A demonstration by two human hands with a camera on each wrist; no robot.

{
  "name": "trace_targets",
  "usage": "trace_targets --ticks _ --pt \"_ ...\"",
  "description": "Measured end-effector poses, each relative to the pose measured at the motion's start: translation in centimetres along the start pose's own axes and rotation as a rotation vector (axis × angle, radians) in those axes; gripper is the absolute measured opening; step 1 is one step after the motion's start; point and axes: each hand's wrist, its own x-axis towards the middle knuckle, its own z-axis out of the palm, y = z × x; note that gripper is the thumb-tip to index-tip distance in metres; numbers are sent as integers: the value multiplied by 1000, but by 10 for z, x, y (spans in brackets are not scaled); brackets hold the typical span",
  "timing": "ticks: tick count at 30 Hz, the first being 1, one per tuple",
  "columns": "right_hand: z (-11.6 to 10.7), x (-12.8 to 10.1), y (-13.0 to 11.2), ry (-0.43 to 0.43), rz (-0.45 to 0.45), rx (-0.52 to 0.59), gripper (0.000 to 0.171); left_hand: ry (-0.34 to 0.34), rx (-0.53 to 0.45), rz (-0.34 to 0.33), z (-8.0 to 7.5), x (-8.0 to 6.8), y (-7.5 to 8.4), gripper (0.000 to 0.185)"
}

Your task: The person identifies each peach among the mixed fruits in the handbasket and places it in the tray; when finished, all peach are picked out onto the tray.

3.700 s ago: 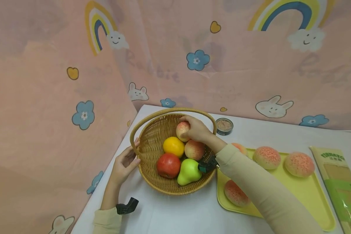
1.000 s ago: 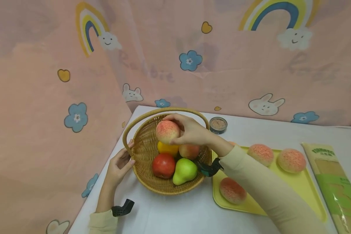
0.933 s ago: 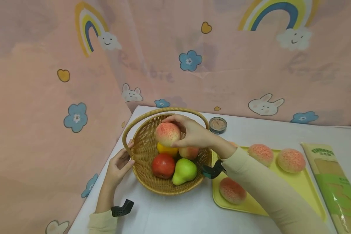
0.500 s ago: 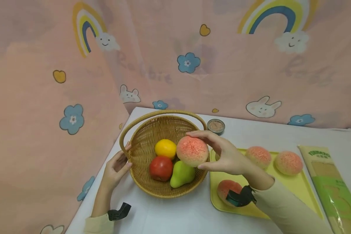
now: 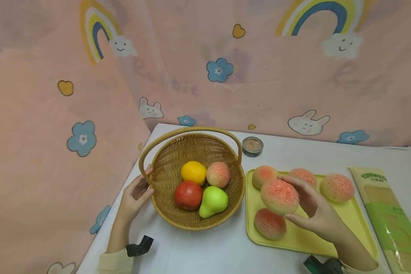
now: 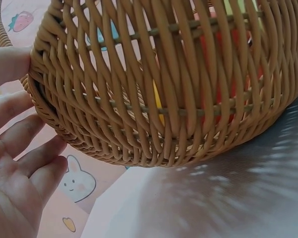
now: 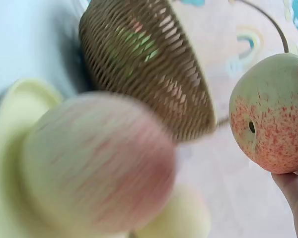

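While the right hand [image 5: 315,213] cups a peach [image 5: 279,196] over the yellow tray [image 5: 359,228] at lower right — fingers curled round its broad sides, likely light, firm, smooth enough to roll — the left hand [image 5: 135,194] rests open-fingered against the basket [image 5: 164,213].

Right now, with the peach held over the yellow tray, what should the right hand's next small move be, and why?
Probably lower the peach onto a bare part of the yellow tray and let go. The right hand grips it just above the tray, where four other peaches already lie, and open space shows to the right of the near one. The left hand rests at the basket rim.
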Motion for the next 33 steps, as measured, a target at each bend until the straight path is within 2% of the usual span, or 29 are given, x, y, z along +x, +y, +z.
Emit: trace_targets --ticks 7,11,14,23,30,33 --pt "-11 -52 10 179 206 -130 80 -2 -8 22 3 5 1 53" --pt "-15 -69 17 226 316 -222 77 -7 -11 12 2 5 2 53" --pt "-17 -78 21 207 393 -291 76 -5 -7 4 1 3 3 53" --pt "-29 -97 28 118 533 -350 78 -13 -33 32 1 0 3 53" --pt "-33 -106 28 61 693 -216 70 3 -6 -2 1 0 3 54" --pt "-35 -107 28 30 754 -214 67 8 8 1 1 0 3 54"
